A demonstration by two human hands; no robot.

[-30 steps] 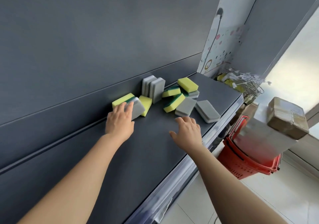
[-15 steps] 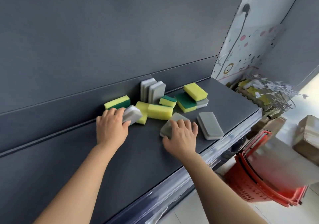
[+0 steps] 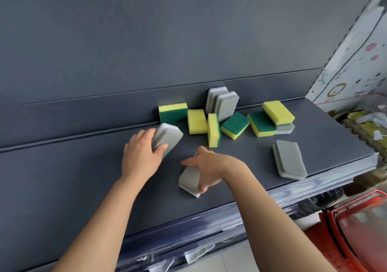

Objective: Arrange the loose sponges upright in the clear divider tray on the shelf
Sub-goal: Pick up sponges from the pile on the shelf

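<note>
My left hand [image 3: 140, 157] grips a grey sponge [image 3: 168, 138] tilted on the dark shelf [image 3: 83, 188]. My right hand [image 3: 209, 167] holds another grey sponge [image 3: 189, 178] nearer the front edge, thumb under it. Several yellow-green sponges [image 3: 213, 129] lie loose behind, one [image 3: 173, 112] standing against the back wall. Two grey sponges [image 3: 224, 104] stand upright at the back. Another grey sponge [image 3: 289, 159] lies flat at the right front. I cannot make out a clear divider tray.
A red basket [image 3: 360, 230] stands below the shelf at the right. Cluttered items [image 3: 364, 125] sit past the shelf's right end. The shelf's front edge carries a clear price strip [image 3: 188, 225].
My right hand has lifted its grey sponge and pulled it toward the front edge. The left hand keeps its grey sponge. A yellow sponge now stands on edge. The camera has swung left.
</note>
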